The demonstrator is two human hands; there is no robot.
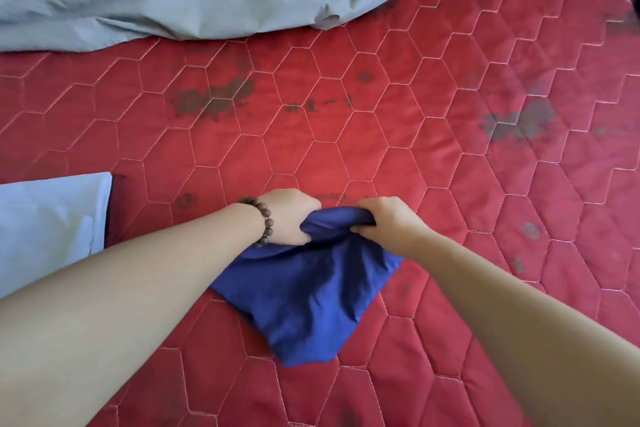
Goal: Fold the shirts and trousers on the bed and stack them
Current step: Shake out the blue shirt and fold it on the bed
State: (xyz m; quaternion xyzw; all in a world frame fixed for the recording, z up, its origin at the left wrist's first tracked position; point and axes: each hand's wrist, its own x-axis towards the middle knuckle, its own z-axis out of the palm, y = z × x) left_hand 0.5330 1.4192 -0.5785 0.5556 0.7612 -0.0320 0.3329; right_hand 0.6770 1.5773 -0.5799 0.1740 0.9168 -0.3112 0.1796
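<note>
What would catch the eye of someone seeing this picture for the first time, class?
First the red quilted bedcover, stitched in hexagons and marked with dark blotches, filling nearly the whole view. Next, near the middle bottom, the blue garment, its far edge gripped by the left hand, with a bead bracelet at its wrist, and the right hand. A crumpled grey garment lies across the top left.

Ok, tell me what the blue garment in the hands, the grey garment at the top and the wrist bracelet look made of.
Blue garment: thin woven cloth with a slight sheen, possibly a synthetic or silky fabric; it bunches into soft folds.
Grey garment: matte woven cloth, fine crinkles, maybe cotton or nylon.
Bracelet on the left wrist: round brown beads, probably wood; dull finish.
</note>
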